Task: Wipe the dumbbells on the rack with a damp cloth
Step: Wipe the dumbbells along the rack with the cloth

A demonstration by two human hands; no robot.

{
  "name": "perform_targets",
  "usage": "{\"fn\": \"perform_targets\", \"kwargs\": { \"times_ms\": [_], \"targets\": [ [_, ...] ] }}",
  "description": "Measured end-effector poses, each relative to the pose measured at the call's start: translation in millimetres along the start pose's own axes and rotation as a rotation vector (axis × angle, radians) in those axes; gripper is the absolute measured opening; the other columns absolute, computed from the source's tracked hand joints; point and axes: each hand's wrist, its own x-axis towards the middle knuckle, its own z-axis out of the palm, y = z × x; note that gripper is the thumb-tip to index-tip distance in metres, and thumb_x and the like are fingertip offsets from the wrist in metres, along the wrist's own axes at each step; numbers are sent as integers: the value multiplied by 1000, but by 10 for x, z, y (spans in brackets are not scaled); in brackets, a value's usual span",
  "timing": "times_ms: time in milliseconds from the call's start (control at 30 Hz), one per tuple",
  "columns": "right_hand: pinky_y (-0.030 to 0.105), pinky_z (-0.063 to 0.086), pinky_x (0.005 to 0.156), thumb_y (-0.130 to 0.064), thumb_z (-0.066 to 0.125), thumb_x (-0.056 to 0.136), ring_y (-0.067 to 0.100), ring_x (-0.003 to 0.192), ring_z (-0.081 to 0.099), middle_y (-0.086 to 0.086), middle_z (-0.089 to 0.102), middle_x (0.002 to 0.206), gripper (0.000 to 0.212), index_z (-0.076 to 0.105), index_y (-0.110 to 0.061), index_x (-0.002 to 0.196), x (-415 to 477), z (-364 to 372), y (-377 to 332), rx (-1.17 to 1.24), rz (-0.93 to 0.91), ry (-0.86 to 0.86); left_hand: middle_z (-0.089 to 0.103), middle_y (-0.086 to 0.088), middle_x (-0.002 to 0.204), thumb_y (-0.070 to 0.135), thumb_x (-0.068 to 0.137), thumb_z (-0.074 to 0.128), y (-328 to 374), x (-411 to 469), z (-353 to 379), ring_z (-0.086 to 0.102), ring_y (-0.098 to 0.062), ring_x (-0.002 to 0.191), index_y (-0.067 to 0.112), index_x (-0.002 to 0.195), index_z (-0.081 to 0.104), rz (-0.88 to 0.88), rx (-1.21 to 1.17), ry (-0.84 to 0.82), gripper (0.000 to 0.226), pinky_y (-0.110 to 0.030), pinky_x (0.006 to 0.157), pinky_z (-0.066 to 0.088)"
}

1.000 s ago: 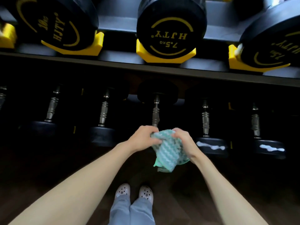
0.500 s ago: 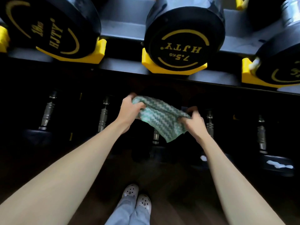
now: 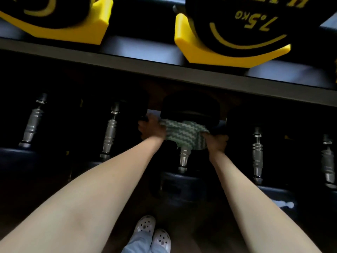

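Nearest, pale clogs point(image 3: 152, 232) on the dark floor. Just beyond, on the lower shelf, the middle dumbbell point(image 3: 183, 158): lies with its long axis running straight away from the body, near head low in view, ribbed steel handle rising toward the far head tucked under the upper shelf point(image 3: 164, 69). Across the far end of that handle, the green zigzag cloth point(image 3: 184, 133), stretched crosswise and so at right angles to the bar. At its left end the left grip point(image 3: 152, 129), bunched around the fabric. At its right end the right grip point(image 3: 217, 141), pinching a corner. One to each side of the handle, about equally far out, neither clearly nearer. Looks set for a rub at the far head or a pull back along the handle toward the body. Farthest, a 7.5 kg dumbbell point(image 3: 237, 24) in its yellow cradle point(image 3: 200, 50).
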Motion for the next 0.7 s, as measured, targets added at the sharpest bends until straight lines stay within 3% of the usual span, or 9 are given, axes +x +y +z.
{"fn": "perform_targets", "kwargs": {
  "times_ms": [67,133,200,300,367,433,533,700],
  "targets": [
    [36,40,92,-13,68,82,36,119,48,26,51,126,45,48,3,119,-11,-11,13,-48,-70,-11,37,-18,138,21,90,55,-27,18,22,38,-35,125,7,126,45,45,104,30,40,-40,97,39],
    [34,46,75,-3,58,86,29,102,56,21,59,113,23,53,-10,107,-39,13,-14,169,-33,-165,54,-18,126,20,91,53,21,2,63,51,-34,117,3,118,53,129,-10,-57,32,-36,90,43],
    [27,46,70,-10,48,91,23,92,57,11,60,104,13,54,-14,102,-102,61,-55,399,93,-373,56,-17,125,21,96,46,114,-83,91,53,-33,115,2,120,55,105,-194,-207,32,-33,89,42],
    [30,49,68,-36,40,98,22,86,62,9,63,102,32,56,-12,112,-206,108,-108,378,137,-576,53,-10,125,20,102,35,202,-248,183,58,-28,102,-1,131,46,19,-545,-489,38,-26,81,44],
    [29,50,62,-37,40,99,25,90,64,16,62,115,43,52,-6,125,-219,134,-101,293,86,-571,53,-17,130,21,101,39,203,-271,203,55,-31,115,-6,131,46,53,-448,-498,40,-27,85,44],
    [30,50,60,-35,40,99,19,82,64,16,61,120,42,51,-8,129,-189,124,-78,229,52,-583,49,-19,136,21,100,42,167,-199,232,49,-31,124,-5,133,45,119,-350,-467,42,-29,94,41],
    [31,52,63,-31,43,99,15,78,62,12,63,116,34,55,-12,124,-161,76,-62,164,33,-627,52,-16,134,26,96,50,117,-149,231,53,-30,121,-2,130,50,166,-251,-450,44,-33,97,43],
    [27,49,65,-22,44,99,13,75,60,7,62,104,32,55,-7,124,-261,-11,11,71,52,-643,55,-20,128,22,95,53,15,-205,188,56,-32,116,-5,127,50,152,-167,-562,42,-34,96,46]
  ]
}}
